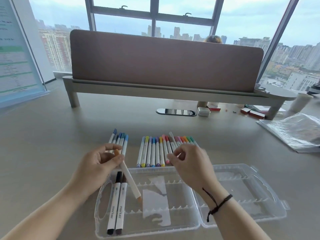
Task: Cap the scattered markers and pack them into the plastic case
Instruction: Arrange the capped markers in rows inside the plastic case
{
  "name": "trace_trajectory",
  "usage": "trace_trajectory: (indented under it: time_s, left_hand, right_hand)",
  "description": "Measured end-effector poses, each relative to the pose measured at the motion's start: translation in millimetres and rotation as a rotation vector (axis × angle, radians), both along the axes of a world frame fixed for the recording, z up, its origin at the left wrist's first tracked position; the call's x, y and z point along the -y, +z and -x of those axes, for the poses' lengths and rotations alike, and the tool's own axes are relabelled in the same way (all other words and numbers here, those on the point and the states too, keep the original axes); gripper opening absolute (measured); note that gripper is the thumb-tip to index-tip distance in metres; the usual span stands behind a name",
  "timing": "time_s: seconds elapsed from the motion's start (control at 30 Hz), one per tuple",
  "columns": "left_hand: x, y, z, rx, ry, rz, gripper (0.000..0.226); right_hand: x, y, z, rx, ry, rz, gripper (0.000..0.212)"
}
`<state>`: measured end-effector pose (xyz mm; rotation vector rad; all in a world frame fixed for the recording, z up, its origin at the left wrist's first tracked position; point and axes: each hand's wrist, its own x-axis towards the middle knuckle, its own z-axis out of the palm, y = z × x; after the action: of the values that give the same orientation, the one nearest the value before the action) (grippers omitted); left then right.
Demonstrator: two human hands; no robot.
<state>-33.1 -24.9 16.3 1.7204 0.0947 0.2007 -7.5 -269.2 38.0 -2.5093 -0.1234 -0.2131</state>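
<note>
Clear plastic hinged case point(242, 172): two dark-capped markers point(116, 201) slotted at its left; left hand point(97, 163) pinches an orange-tipped white marker point(129, 177) over it; right hand point(188, 163) pinches one from the capped multicoloured row point(155, 151) beyond it.

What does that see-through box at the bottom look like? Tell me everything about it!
The plastic case is clear and lies flat on the grey table, opened out into two joined trays. Scalloped ridges for holding pens run across each half, and the left end has an oval handle hole. Two capped markers, a black marker and a dark brown marker, lie side by side at its left. A white paper slip rests inside.
</note>
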Motion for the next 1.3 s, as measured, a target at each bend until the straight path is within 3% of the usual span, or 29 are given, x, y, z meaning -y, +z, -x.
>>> trace_trajectory:
  time_s: [0.07, 0.23, 0.57, 0.77, 0.9, 1.07, 1.3]
  left_hand:
    - [-2.8, -1.9, -3.7, 0.000, 0.057, 0.067, 0.017]
    - [-8.4, -3.0, -7.2, 0.008, 0.124, 0.164, 0.016]
    - [-7.8, -5.4, -6.8, 0.019, 0.108, 0.139, 0.015]
    - [-10.9, -3.8, -9.1, 0.056, 0.133, 0.167, 0.015]
    - [-10.5, -1.1, -8.1, 0.063, 0.137, 0.152, 0.019]
    - [-12.0, -2.8, -9.8, 0.069, 0.197, 0.108, 0.018]
    - [-7.9, -4.8, -8.0, -0.027, 0.098, -0.019, 0.014]
  right_hand:
    - [9.4, -4.2, -16.0, -0.020, -0.094, 0.093, 0.015]
    - [0.6, -17.3, -30.7, -0.042, -0.084, 0.263, 0.019]
    - [-7.3, -13.8, -37.0, -0.064, -0.079, 0.264, 0.028]
    - [-8.4, 6.1, -23.5, -0.174, -0.023, -0.088, 0.036]
    - [-28.1, 20.3, 16.3, -0.376, 0.116, -0.268, 0.029]
    - [-53.0, 16.8, 58.8, -0.570, 0.256, -0.148, 0.029]
    - [-63.1, 10.0, 63.3, -0.491, 0.319, 0.046, 0.033]
